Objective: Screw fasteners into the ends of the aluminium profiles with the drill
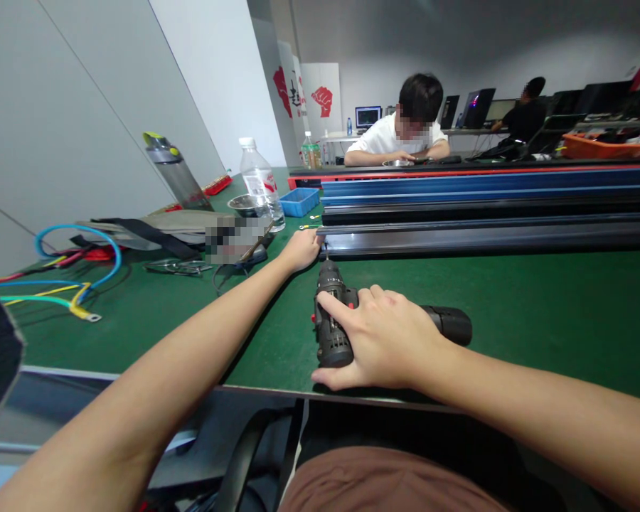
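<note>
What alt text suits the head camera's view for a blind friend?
A person's right hand grips a black power drill pointed at a long dark rail on a green table; the left hand is at the rail's left end. Across sits a co-worker.

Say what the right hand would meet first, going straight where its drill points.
Likely the rail, met by the drill bit before the hand itself; whether they touch is unclear.

2 arms (pixel 192 355) extended; left grip (pixel 301 249) farther forward; right grip (pixel 395 331) curled, thumb (pixel 335 377) spread.
</note>
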`<action>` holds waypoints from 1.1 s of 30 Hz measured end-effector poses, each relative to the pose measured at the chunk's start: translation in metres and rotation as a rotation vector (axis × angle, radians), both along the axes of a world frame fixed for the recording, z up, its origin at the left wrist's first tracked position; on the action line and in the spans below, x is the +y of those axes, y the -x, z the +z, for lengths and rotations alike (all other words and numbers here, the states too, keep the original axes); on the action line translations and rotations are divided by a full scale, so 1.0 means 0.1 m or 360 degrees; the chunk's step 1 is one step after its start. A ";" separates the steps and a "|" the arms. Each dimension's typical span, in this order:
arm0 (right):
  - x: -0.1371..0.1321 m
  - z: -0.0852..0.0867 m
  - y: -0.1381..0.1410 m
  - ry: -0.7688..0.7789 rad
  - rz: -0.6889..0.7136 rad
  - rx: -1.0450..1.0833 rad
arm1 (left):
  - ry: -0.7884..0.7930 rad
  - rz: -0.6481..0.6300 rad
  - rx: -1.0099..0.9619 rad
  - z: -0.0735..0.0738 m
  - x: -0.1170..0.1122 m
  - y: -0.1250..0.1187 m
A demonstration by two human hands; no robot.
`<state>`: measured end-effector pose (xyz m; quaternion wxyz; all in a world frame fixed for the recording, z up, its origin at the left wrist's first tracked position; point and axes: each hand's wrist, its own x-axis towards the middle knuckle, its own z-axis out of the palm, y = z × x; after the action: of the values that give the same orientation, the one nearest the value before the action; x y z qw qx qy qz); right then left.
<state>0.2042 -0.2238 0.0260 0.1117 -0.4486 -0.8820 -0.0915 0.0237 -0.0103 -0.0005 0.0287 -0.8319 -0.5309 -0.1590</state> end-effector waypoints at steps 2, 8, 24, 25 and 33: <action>0.00 0.01 0.00 0.0008 -0.0009 -0.0008 | -0.0003 -0.0001 -0.0007 0.00 0.00 0.00; 0.00 0.01 0.01 0.0043 -0.0006 -0.0013 | -0.0004 -0.0007 0.0023 0.00 0.00 0.00; -0.01 0.01 0.01 0.0027 -0.0001 0.0008 | 0.0000 -0.0005 0.0001 0.03 -0.02 -0.01; -0.01 0.02 0.01 0.0034 -0.0003 0.0004 | -0.0003 -0.0010 0.0002 0.03 -0.02 -0.01; -0.01 0.05 0.02 0.0143 -0.0028 -0.0040 | -0.0014 -0.0020 -0.0016 0.01 0.00 0.01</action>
<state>0.2026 -0.2247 0.0308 0.0797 -0.4596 -0.8826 -0.0585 0.0229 -0.0108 0.0002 0.0288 -0.8342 -0.5251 -0.1657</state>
